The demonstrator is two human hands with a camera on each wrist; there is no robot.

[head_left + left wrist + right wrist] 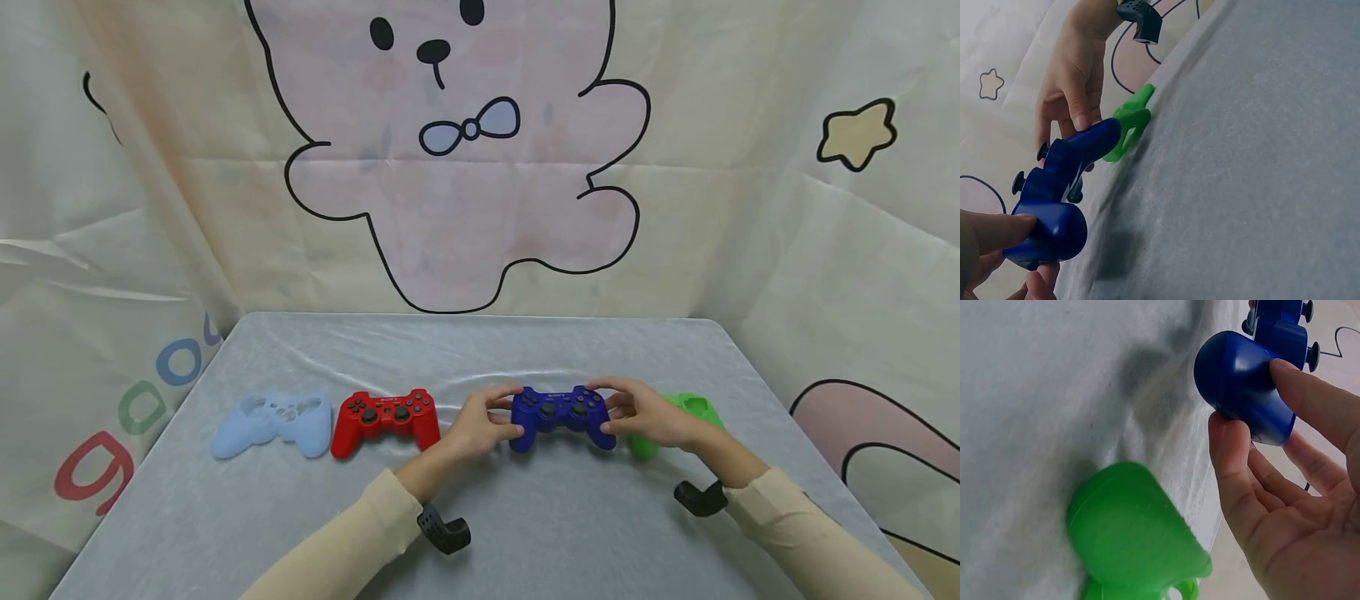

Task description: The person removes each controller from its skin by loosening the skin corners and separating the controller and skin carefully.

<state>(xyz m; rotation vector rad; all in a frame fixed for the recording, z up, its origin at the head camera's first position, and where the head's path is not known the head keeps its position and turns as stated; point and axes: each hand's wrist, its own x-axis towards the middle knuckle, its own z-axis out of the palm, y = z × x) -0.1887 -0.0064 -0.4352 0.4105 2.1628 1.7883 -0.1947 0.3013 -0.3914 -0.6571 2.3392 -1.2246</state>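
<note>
A blue game controller (561, 423) is held between both hands, its sticks facing up in the head view. My left hand (476, 423) pinches its left side, thumb and fingers on the grip end. On the opposite side, my right hand (654, 414) pinches the right grip. Both wrist views show the controller (1238, 381) raised off the cloth, with a shadow beneath it. A green silicone controller cover (699, 407) lies under and beyond the right hand, partly hidden by it. The right wrist view shows this cover (1132, 531) close up, below the controller.
Left of my left hand, a red game controller (384, 414) lies on the grey cloth-covered table (555, 533). Farther left is a light blue silicone controller cover (262, 423). Behind the table hangs a curtain (465, 217) with a printed bear. Each wrist carries a black camera mount (444, 530).
</note>
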